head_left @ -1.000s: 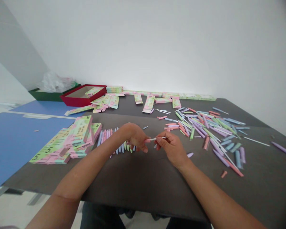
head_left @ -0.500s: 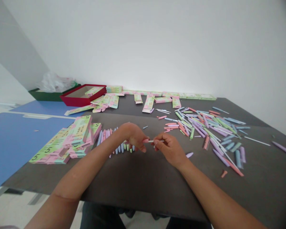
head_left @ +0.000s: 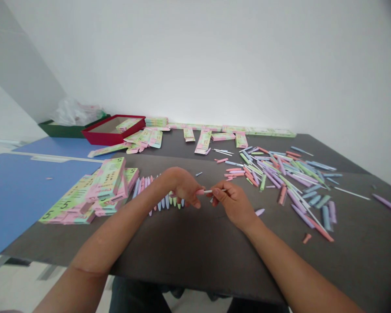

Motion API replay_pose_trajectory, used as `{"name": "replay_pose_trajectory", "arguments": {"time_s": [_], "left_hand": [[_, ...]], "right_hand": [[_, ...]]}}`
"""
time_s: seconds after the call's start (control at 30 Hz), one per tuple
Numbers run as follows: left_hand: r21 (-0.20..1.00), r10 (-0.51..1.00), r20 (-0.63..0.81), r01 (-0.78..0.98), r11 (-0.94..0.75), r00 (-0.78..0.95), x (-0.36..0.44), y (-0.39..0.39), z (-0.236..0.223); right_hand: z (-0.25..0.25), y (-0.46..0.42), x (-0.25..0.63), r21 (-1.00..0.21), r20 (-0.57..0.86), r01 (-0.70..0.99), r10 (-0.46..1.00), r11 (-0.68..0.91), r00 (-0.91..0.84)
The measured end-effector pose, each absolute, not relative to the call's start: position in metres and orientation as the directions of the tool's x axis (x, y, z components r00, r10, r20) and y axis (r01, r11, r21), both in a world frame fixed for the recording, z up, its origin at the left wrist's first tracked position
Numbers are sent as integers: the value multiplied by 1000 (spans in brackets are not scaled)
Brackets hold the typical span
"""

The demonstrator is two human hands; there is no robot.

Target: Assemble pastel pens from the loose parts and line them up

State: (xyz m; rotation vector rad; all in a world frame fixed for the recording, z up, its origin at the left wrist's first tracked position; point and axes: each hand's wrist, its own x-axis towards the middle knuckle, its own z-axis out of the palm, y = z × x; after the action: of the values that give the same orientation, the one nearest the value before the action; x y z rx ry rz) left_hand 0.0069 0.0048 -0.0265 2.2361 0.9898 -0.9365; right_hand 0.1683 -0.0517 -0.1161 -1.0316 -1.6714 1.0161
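My left hand [head_left: 185, 187] is closed around a pink pen barrel [head_left: 200, 192], whose end sticks out past the fingertips. A thin white pen refill [head_left: 208, 191] runs from that end to my right hand [head_left: 233, 201], which pinches it between thumb and fingers. The refill's tip appears to be inside the barrel, though it is too small to be sure. Beneath and beside my left wrist lies a row of pastel pens [head_left: 163, 203], partly hidden by the forearm. A loose purple pen piece [head_left: 260, 212] rests by my right wrist.
Pen parts and refills lie in a wide pile [head_left: 280, 171] on the right of the dark table [head_left: 195, 252]. Stacked pen boxes [head_left: 106, 180] stand at left. Behind are a red tray [head_left: 112, 138], a green tray [head_left: 70, 131] and flattened cartons [head_left: 145, 138] along the wall.
My right hand has shifted very slightly toward the left hand, and less of the white refill shows between them. Otherwise the scene is almost the same.
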Motion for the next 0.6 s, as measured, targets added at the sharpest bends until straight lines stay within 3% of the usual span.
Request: {"name": "replay_pose_trajectory", "arguments": {"time_s": [0.37,0.6], "left_hand": [[147,466,-726,776,-613,505,6,7,-33],[162,466,-731,790,-592,499,6,6,-32]], "right_hand": [[-106,-58,169,-784,363,460,909,416,-204],[-112,-54,168,-911,250,270,939,311,-236]]}}
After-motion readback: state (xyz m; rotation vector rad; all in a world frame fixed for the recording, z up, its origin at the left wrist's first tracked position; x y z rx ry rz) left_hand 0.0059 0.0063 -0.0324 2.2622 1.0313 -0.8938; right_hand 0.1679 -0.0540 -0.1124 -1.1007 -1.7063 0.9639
